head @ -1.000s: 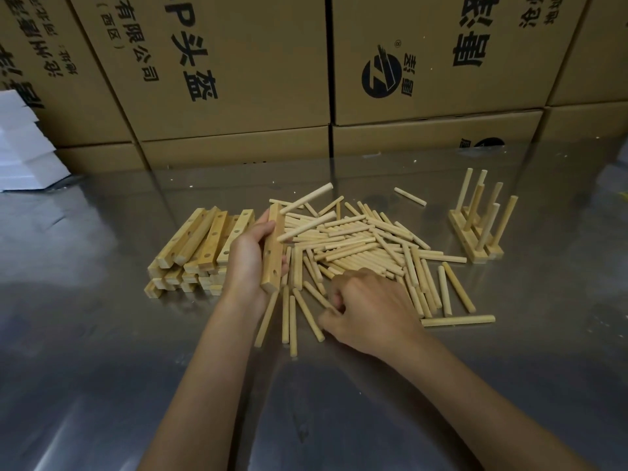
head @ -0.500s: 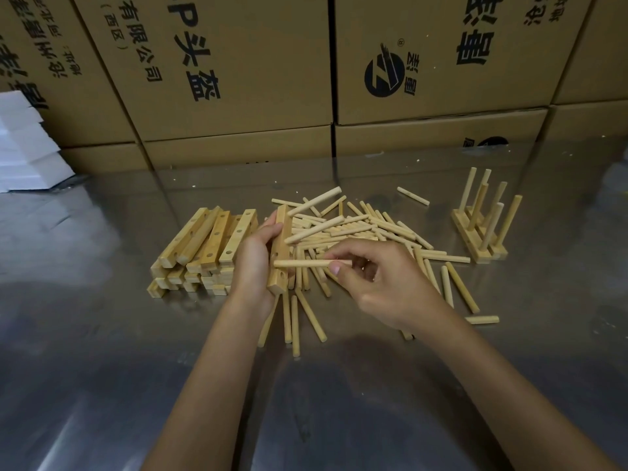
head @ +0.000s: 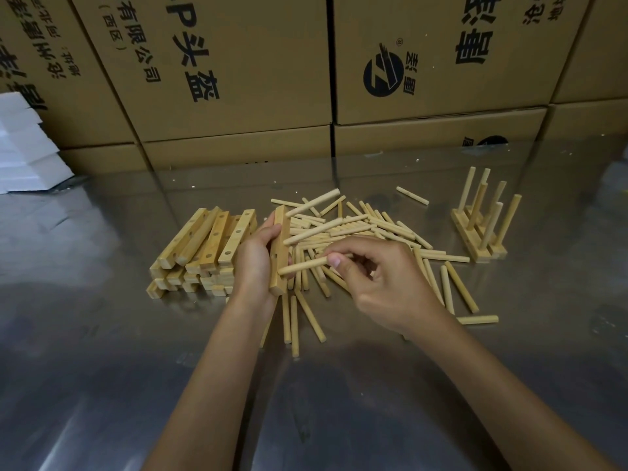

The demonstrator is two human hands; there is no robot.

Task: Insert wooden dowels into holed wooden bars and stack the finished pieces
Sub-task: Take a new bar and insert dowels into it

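Fingers (head: 343, 248) pinching a dowel (head: 303, 266) against a holed bar (head: 279, 253)

Left of the bar, stacked spare bars (head: 204, 246) on the steel table (head: 102, 368); left hand (head: 255, 263) wrapped round the bar, held upright on end, two dowels already seated higher up and jutting right; right hand (head: 380, 283) just right of the bar, thumb and forefinger nipping the dowel's far end, its tip at the lowest hole; loose dowels (head: 373, 229) heaped right of the bar; finished pieces (head: 482, 229) well right of it, pegs up; cartons (head: 238, 62) behind
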